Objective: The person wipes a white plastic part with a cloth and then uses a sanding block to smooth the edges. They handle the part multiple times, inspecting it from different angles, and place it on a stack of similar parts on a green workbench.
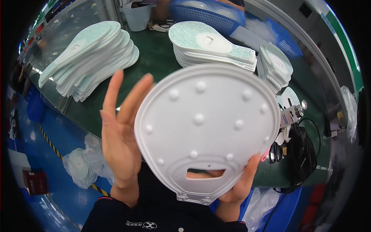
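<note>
Close in front of me is a white moulded plastic panel (216, 143), broad and rounded at the top, with small raised bumps and a slot near its narrow lower end. My right hand (243, 183) grips it by the lower right edge; part of that hand shows through the slot. Beside the panel's left rim, my left hand (121, 147) is raised with its fingers spread. Whether its fingertips touch the rim I cannot tell. Beyond the panel lie a left stack of white and pale green panels (92, 54) and a middle stack of similar ones (208, 42).
A smaller panel stack (275, 65) stands on the dark green table (150, 48) at right, near a small bottle (288, 117) and a black bag (303, 150). Blue baskets (208, 15) and a pale bucket (137, 17) are at the back. Bagged panels (81, 168) lie low at left.
</note>
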### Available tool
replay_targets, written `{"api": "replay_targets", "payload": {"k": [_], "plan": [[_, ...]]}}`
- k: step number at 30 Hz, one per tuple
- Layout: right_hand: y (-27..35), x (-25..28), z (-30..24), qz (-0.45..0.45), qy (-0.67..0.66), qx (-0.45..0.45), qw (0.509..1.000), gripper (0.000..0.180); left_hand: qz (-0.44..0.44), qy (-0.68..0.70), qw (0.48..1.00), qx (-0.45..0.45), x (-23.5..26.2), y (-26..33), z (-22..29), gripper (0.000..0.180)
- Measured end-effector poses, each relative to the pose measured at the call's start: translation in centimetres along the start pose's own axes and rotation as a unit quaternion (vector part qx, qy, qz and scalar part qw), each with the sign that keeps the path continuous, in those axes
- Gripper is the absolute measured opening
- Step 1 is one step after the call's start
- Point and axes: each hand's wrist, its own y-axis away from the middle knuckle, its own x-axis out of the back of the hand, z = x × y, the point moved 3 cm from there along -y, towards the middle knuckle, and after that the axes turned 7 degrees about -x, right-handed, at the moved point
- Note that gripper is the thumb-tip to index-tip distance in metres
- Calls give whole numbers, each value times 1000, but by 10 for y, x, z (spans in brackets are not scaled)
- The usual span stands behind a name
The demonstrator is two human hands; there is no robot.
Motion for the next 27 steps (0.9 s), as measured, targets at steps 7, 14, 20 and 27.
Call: {"api": "replay_targets", "payload": {"k": [7, 14, 20, 27], "plan": [[-47, -42, -38, 71, 112, 77, 988, 73, -309, 200, 892, 263, -18, 55, -4, 94], [-61, -51, -67, 45, 180, 65, 980, 77, -405, 257, 833, 274, -29, 76, 11, 78], [-70, -50, -73, -72, 186, -32, 979, 80, -382, 254, 849, 262, -32, 79, 13, 82], [-75, -41, -61, 16, 261, -75, 962, 84, -309, 182, 929, 92, -28, 80, 15, 83]]}}
